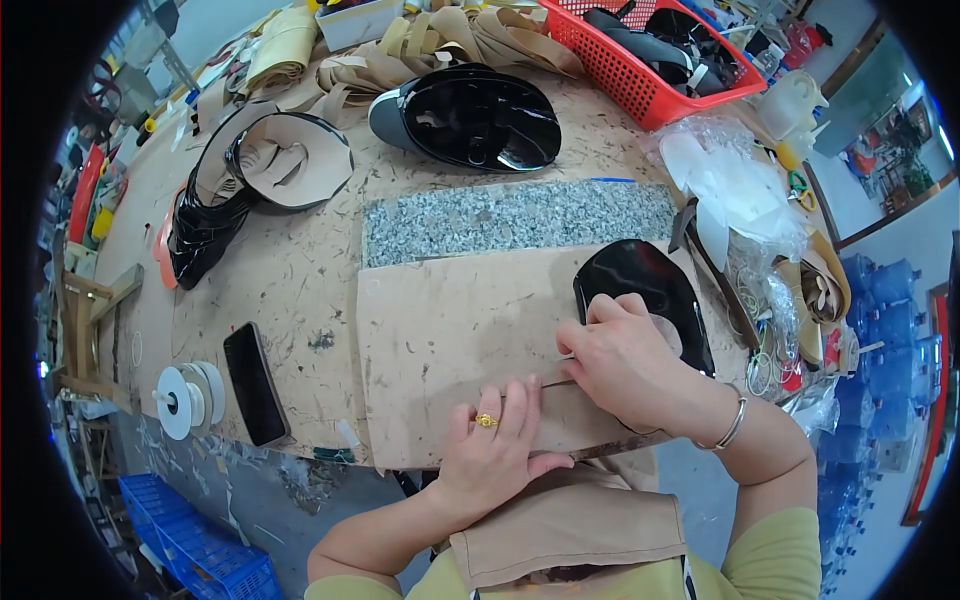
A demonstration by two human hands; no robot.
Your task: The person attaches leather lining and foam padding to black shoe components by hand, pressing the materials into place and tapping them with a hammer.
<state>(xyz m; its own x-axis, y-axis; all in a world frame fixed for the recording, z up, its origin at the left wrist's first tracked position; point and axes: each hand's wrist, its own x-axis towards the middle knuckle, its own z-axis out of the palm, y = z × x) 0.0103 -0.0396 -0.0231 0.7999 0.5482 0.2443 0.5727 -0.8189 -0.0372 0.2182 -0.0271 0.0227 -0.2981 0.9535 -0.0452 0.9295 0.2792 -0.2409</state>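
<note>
My left hand (497, 437) lies with fingers stretched flat near the front edge of a tan work board (440, 330). My right hand (630, 350) is closed in a pinch, partly over a glossy black curved piece (635, 270) on the board's right side. A thin dark line (556, 383) runs between the hands; what it is, and what the right fingers grip, I cannot make out. A pale rounded patch shows beside the right hand on the black piece.
A speckled stone slab (520, 220) lies behind the board. Further back are glossy black shaped pieces (480, 115) and a red basket (645, 75). To the left lie a phone (256, 383) and a white spool (190, 400); to the right, plastic film (735, 190) and a dark strip (722, 275).
</note>
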